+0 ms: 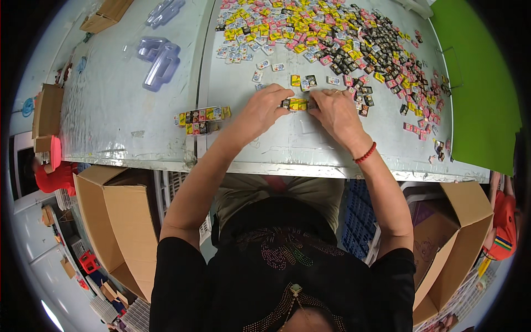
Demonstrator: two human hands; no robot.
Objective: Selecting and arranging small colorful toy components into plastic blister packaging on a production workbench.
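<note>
A short row of small printed blocks (297,104), mostly yellow with a black one at the left end, lies between my hands above the white table. My left hand (263,112) is closed, with thumb and fingertips pinching the row's left end. Closed at the opposite end, my right hand (338,115) has its fingers on the row and hides part of it. Just beyond my fingers lie a few loose blocks, among them a yellow block (295,80). Left of my left forearm sits a stepped clear pack filled with blocks (202,117).
A large spread of loose blocks (343,47) covers the far right of the table. Clear plastic shells (157,63) lie at the far left. Cardboard boxes (130,216) stand below the front edge. A green panel (475,83) borders the right side.
</note>
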